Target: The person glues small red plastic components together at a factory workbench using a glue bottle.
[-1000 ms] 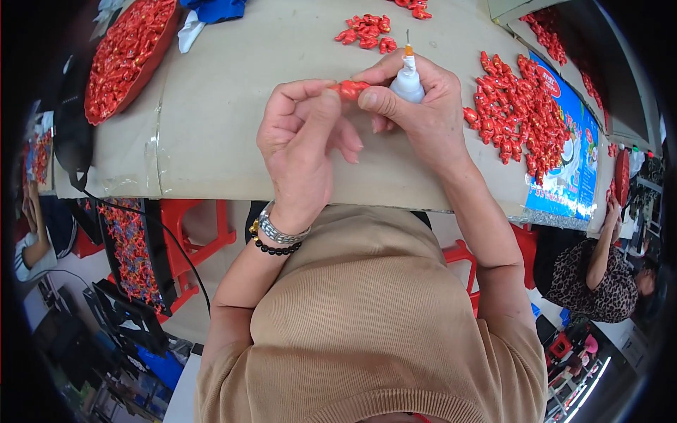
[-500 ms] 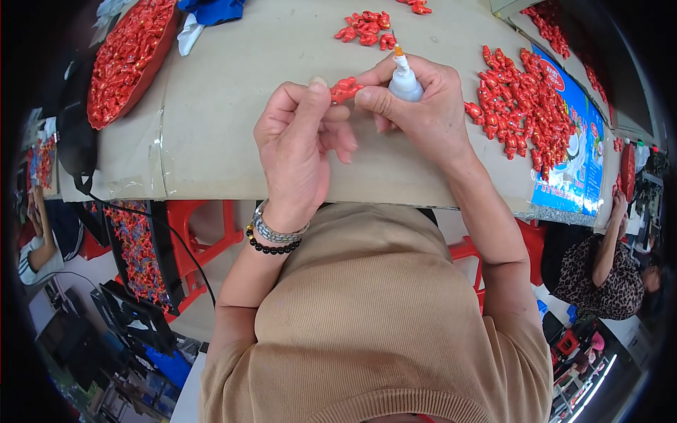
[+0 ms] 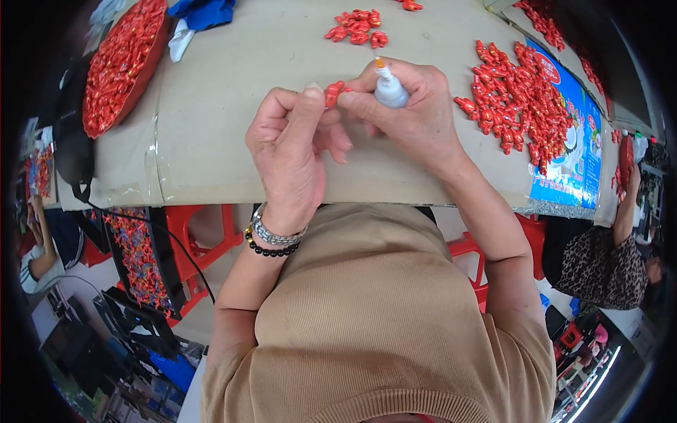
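My left hand [image 3: 290,144] pinches a small glossy red figurine [image 3: 333,94] between thumb and forefinger, above the table. My right hand [image 3: 419,116] is closed round a small white squeeze bottle [image 3: 390,92] with an orange collar and thin needle tip, which points up and away from me. The right thumb and forefinger also meet at the figurine's right side, pinching a tiny red bit there; whether it is a separate piece I cannot make out. Some of the figurine is hidden by fingertips.
Loose red figurines [image 3: 518,106] lie heaped at the right, partly on a blue printed sheet [image 3: 575,166]. A smaller group [image 3: 355,27] lies beyond my hands. At the far left stands a full red basin [image 3: 159,53], near blue cloth [image 3: 204,13]. Other people sit at both sides.
Both hands have shifted slightly left, the right one with the bottle. The figurine has turned from lying sideways to more upright between the fingertips.
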Demonstrator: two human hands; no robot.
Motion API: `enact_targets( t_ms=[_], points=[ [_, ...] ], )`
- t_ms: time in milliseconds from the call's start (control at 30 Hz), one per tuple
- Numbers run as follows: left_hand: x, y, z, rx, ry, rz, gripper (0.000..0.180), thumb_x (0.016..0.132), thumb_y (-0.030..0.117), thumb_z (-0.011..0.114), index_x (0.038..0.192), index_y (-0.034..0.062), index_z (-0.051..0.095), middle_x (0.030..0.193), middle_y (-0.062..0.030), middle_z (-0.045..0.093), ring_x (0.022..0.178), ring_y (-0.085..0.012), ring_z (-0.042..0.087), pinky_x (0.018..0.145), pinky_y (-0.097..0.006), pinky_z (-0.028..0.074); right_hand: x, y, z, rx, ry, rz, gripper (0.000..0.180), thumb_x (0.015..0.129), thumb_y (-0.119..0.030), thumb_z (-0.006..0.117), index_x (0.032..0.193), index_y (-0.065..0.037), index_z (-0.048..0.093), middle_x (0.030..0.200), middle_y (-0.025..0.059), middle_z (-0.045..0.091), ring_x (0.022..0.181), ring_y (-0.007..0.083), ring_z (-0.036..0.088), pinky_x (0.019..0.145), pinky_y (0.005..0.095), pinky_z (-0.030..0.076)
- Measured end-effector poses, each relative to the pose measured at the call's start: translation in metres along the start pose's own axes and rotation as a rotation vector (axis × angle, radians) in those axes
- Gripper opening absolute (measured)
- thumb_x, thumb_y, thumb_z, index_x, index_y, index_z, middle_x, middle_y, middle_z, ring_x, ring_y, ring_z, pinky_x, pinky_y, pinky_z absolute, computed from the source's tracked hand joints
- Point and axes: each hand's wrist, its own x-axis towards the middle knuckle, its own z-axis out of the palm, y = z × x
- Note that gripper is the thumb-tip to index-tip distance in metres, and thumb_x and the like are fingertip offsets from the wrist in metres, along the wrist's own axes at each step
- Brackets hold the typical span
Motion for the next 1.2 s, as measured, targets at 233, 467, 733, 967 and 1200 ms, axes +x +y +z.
enact_targets(
  t_ms=[233,467,733,967,1200],
  points=[
    [0.002,0.003,0.002,-0.011,-0.017,-0.028,0.019,0.097,0.019,0.053,0.087,0.0033,0.053,0.08,-0.0101,0.065,0.053,-0.0141,0.059,0.042,-0.024,0.046,0.005,-0.007,-0.014,-0.111,0.028,-0.175,0.015,0.076,-0.009,0.074,0.087,0.0,0.07,0.067,0.0075,0.066,0.06,0.0095,0.061,0.054,0.0253,0.048],
    [0.005,0.013,0.004,0.264,-0.137,-0.137,0.015,0.096,0.018,0.054,0.091,0.0031,0.055,0.079,-0.0076,0.064,0.05,-0.0098,0.055,0.04,-0.021,0.04,-0.005,-0.047,-0.06,-0.211,0.347,0.054,0.024,0.081,-0.001,0.066,0.105,-0.004,0.067,0.079,0.001,0.069,0.056,0.0034,0.055,0.047,0.017,0.043],
    [0.018,0.003,0.033,0.857,-0.405,0.012,0.016,0.089,0.012,0.06,0.079,-0.001,0.058,0.063,-0.0063,0.064,0.051,-0.0083,0.056,0.047,-0.025,0.042,-0.023,0.003,-0.056,-0.764,0.225,-0.051,0.043,0.072,0.004,0.07,0.113,-0.008,0.062,0.098,0.0129,0.067,0.084,0.0311,0.065,0.073,0.0376,0.051],
    [0.029,-0.024,0.063,0.971,-0.506,0.194,0.016,0.08,0.013,0.066,0.076,-0.0016,0.06,0.063,-0.0168,0.062,0.057,-0.0323,0.062,0.055,-0.038,0.047,-0.023,0.006,-0.073,-0.88,0.328,-0.021,0.045,0.071,0.002,0.071,0.113,-0.008,0.062,0.099,0.0129,0.067,0.088,0.0297,0.065,0.075,0.0366,0.051],
    [0.042,-0.039,0.088,0.983,-0.561,0.287,0.017,0.082,0.014,0.066,0.087,-0.0013,0.061,0.068,-0.0134,0.067,0.052,-0.0207,0.06,0.051,-0.033,0.043,-0.023,0.003,-0.097,-0.816,0.432,0.069,0.043,0.07,0.0,0.073,0.111,-0.007,0.062,0.099,0.0148,0.067,0.087,0.034,0.065,0.075,0.0409,0.051]
  ],
)
